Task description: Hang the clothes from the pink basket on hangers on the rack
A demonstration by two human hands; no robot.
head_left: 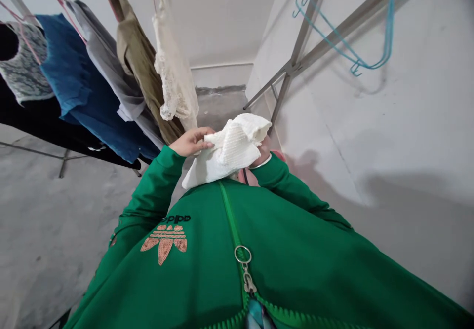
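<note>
I hold a white knitted garment (229,149) in front of my chest with both hands. My left hand (190,141) grips its left edge, thumb pressed on the cloth. My right hand (263,150) is mostly hidden behind the garment's right side and grips it there. A pink hanger (245,175) peeks out just below the garment, between my green sleeves.
A metal clothes rack (292,67) stands ahead against the white wall. On its left hang a cream lace top (174,77), an olive garment (142,67), a grey one (111,62) and a blue one (79,87). A turquoise hanger (355,57) hangs at upper right. Below is grey concrete floor (40,220).
</note>
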